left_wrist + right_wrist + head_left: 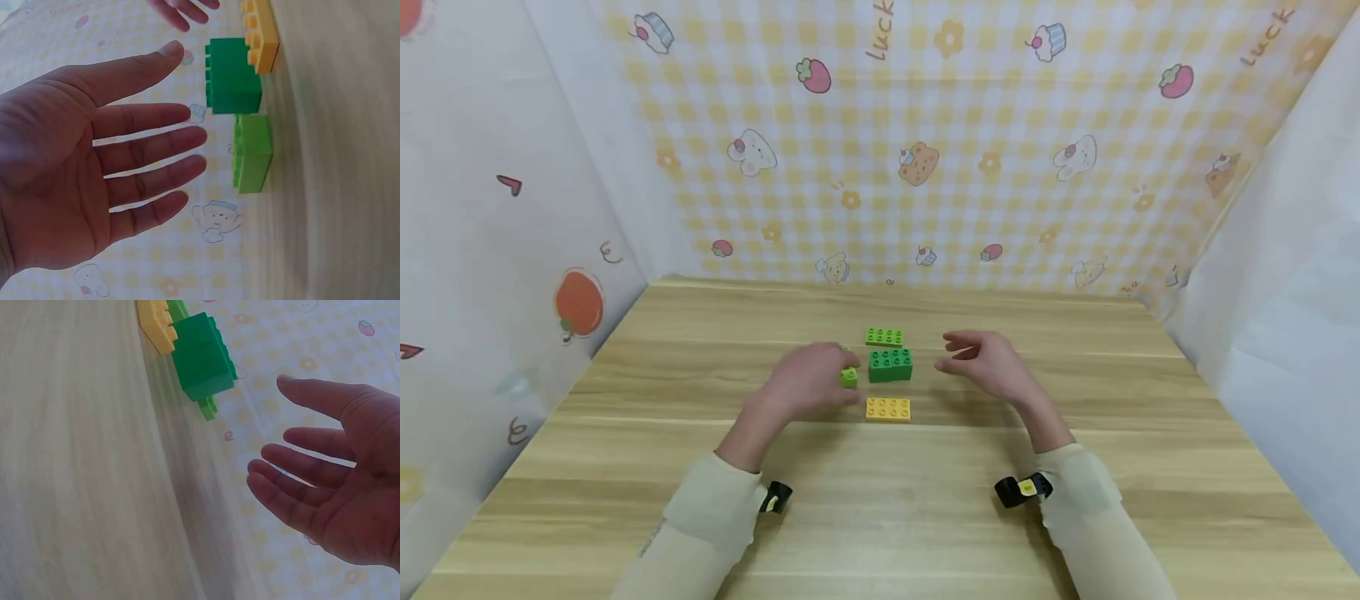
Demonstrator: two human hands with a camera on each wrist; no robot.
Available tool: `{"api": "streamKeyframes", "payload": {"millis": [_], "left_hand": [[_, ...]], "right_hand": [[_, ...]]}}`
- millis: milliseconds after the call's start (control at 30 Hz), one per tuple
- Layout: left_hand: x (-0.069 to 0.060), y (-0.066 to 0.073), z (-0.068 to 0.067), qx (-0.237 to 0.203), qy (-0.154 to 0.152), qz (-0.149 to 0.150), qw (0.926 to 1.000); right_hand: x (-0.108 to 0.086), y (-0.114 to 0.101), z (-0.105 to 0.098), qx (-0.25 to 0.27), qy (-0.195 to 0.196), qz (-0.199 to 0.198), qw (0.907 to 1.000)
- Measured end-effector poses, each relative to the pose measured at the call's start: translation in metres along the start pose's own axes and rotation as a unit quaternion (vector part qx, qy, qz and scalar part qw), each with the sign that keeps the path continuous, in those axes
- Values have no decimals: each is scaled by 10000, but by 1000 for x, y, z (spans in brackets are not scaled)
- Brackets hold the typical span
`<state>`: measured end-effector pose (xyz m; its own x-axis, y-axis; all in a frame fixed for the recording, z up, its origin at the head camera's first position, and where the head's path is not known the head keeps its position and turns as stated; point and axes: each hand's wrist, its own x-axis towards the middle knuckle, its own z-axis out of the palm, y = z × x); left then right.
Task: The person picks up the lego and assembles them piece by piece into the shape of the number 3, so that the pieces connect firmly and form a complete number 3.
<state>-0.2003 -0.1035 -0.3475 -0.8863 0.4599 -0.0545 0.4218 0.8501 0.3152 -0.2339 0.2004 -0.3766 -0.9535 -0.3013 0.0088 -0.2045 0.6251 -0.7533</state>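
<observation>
Two dark green bricks [891,366] stand side by side at mid-table, also seen in the left wrist view as a green block [234,76]. Just left of them is a light green brick [849,377], partly hidden by my left hand [812,379], which hovers over it with fingers spread and nothing in its grasp. My right hand [988,364] is held in the air right of the green bricks, fingers loosely bent, holding nothing. In front lies a yellow brick [888,409]; behind lies a flat light green brick [884,337].
The wooden table [880,517] reaches back to a checked, patterned cloth [880,108]. White cloth walls [1270,275] rise on the left and right sides.
</observation>
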Motion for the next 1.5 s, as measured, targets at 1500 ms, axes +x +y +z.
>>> {"api": "streamKeyframes", "payload": {"millis": [1500], "left_hand": [[15,12,36,35,-378,100,9992]], "right_hand": [[47,0,45,379,-605,538,9960]]}}
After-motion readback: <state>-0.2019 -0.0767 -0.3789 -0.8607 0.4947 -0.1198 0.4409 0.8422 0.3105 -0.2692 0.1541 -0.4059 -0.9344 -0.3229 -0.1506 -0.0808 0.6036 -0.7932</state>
